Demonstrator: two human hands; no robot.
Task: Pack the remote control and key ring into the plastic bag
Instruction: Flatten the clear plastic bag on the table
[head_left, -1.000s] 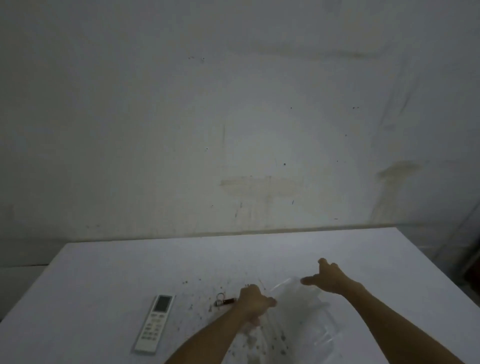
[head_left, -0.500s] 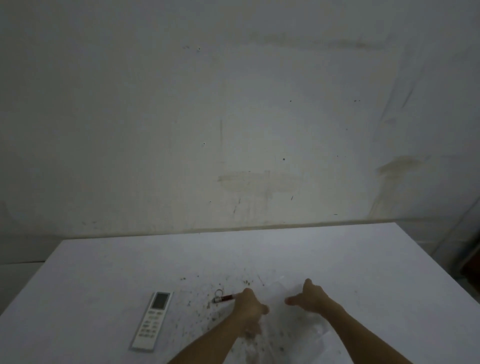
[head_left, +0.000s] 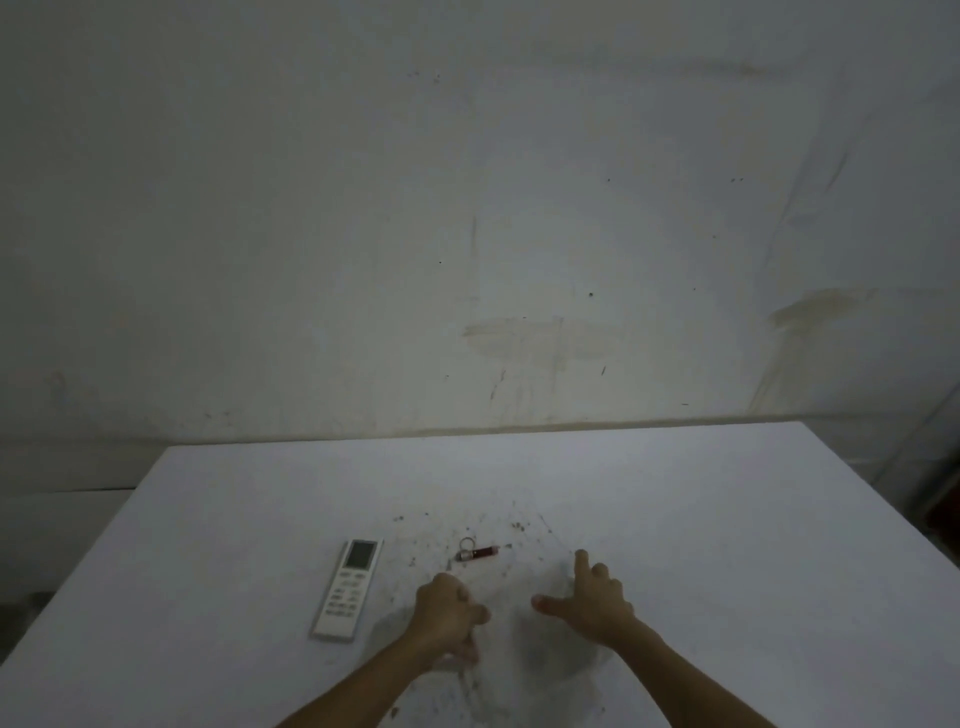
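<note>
A white remote control (head_left: 347, 590) lies face up on the white table (head_left: 727, 519), left of my hands. The key ring (head_left: 478, 552), a small dark red fob on a metal ring, rests just beyond my left hand. The clear plastic bag (head_left: 545, 657) lies flat on the table between and under my hands; its outline is faint. My left hand (head_left: 449, 616) is curled and pinches the bag's left edge. With its fingers spread, my right hand (head_left: 592, 603) presses flat on the bag.
Dark specks and smudges dot the table around the key ring and the bag. A stained wall rises directly behind the table's far edge. The table's right edge drops off near a dark object at far right.
The bag stood puffed up a second ago and now lies flattened. My right hand came down and left onto it. My left hand drew slightly back from the key ring.
</note>
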